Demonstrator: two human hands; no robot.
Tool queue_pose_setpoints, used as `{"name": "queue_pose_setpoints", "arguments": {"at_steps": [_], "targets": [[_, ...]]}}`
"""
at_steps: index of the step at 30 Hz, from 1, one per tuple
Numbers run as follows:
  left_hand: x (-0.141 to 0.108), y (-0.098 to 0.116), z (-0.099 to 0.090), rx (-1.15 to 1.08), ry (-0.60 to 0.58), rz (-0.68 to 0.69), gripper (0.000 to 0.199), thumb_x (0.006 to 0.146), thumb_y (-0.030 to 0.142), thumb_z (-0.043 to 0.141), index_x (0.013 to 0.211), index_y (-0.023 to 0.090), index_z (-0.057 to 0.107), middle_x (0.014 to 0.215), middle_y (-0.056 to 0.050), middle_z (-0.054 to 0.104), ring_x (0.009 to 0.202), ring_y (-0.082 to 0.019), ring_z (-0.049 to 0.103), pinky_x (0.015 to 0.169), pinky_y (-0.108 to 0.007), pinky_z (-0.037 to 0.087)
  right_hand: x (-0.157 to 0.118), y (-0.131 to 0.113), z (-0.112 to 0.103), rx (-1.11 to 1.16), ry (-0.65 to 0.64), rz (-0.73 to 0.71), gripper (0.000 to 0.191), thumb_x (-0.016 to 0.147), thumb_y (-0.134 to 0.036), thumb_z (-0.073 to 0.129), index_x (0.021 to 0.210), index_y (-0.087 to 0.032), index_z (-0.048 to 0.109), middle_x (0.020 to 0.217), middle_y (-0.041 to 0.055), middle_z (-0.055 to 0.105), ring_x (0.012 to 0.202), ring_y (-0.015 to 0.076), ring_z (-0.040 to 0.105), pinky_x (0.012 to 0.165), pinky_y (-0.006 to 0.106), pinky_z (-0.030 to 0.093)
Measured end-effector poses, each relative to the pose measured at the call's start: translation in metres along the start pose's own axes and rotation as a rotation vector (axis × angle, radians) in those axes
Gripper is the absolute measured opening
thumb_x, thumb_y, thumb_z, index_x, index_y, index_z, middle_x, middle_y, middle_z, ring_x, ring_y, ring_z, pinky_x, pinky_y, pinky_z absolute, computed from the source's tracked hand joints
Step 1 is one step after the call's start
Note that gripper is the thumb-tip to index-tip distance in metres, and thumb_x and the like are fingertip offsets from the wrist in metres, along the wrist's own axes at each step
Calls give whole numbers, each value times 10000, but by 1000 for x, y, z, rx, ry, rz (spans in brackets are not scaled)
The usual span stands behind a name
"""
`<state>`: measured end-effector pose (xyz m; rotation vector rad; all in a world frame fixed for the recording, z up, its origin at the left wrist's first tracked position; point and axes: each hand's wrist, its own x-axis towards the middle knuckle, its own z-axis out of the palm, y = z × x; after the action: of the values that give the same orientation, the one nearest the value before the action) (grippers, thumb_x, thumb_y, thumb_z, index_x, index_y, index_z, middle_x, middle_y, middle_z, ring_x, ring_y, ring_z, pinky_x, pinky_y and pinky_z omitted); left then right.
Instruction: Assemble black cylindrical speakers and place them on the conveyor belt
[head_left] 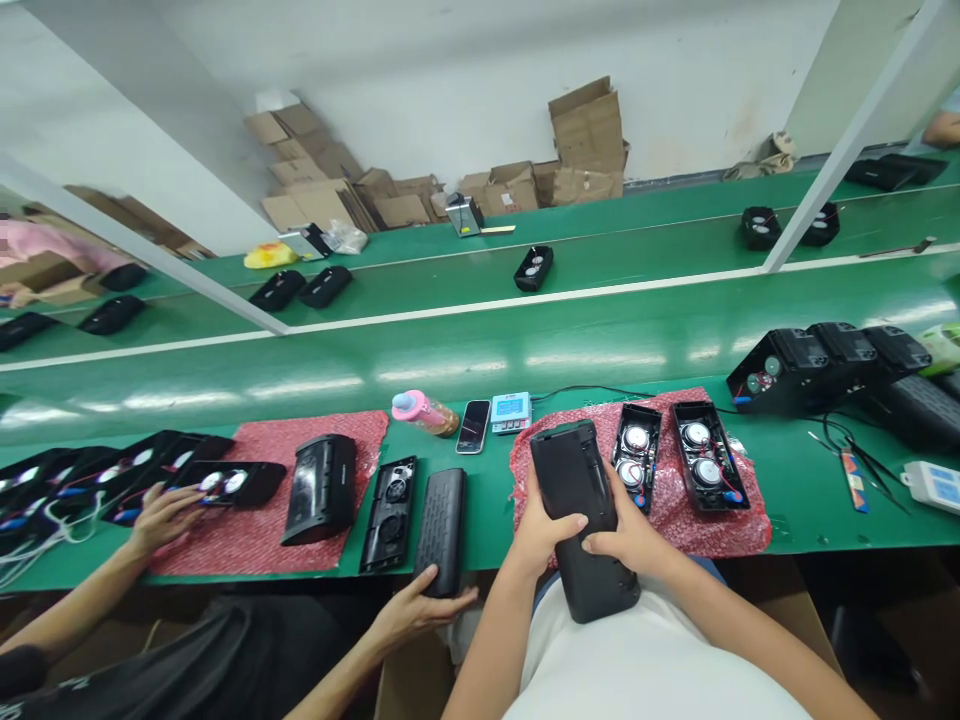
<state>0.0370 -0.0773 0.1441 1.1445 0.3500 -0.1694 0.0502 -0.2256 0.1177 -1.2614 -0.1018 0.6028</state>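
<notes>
Both my hands hold a black speaker housing, tilted upright in front of my body. My left hand wraps its left side with the thumb across the face. On the other side, my right hand grips the edge, its thumb lying on the face too. Just beyond, a speaker half with round drivers lies on red bubble wrap. A second open half with drivers and red and blue wires rests to its right.
A co-worker's hands handle black speaker parts at the left. A pink bottle, a phone and a small white meter stand mid-table. Stacked housings, cables and a white device lie right. Behind runs a green conveyor carrying speakers.
</notes>
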Motion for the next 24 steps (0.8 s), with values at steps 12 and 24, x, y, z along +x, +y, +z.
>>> {"name": "queue_pose_setpoints", "arguments": {"at_steps": [12, 24], "targets": [[1, -2, -4, 18, 4, -11, 1158, 482, 217, 850, 1420, 245, 170, 1274, -137, 560, 1116, -313, 576, 957, -444, 477, 1, -2, 2, 11, 0, 24, 1118, 542, -171, 674, 1467, -224, 49, 1435, 134, 319, 1292, 309, 373, 1063, 510, 326], [5, -6, -2, 10, 36, 60, 1186, 441, 257, 860, 1418, 230, 189, 1204, -128, 606, 1049, -320, 615, 866, -426, 532, -1, -5, 1, -72, -20, -49, 1112, 582, -202, 684, 1472, -226, 18, 1516, 117, 197, 1341, 275, 314, 1109, 462, 267]]}}
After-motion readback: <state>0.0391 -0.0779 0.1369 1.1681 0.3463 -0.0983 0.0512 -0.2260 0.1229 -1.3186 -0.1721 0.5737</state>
